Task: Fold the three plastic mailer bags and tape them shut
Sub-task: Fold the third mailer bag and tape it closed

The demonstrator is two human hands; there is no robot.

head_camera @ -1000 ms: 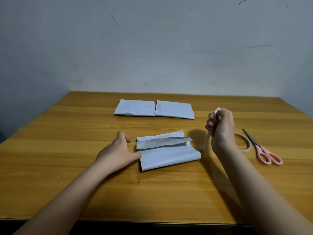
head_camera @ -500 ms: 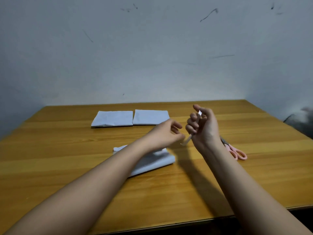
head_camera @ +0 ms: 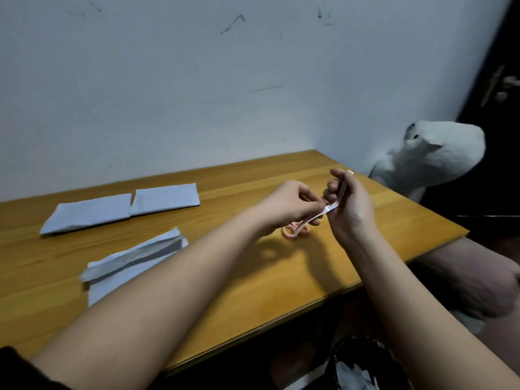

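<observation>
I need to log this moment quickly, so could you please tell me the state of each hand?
Left hand: pinching the lower end of the tape strip.
Right hand: holding the strip's upper end.

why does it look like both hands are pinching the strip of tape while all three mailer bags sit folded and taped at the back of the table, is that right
Not quite. The head view shows only two folded mailer bags at the back; the third bag lies nearer, its flap loose. The left hand and right hand do pinch the tape strip.

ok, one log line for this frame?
step: tape third bag | left hand: pinches tape strip | right hand: holds strip | third bag: untaped on table | two bags: folded
</observation>
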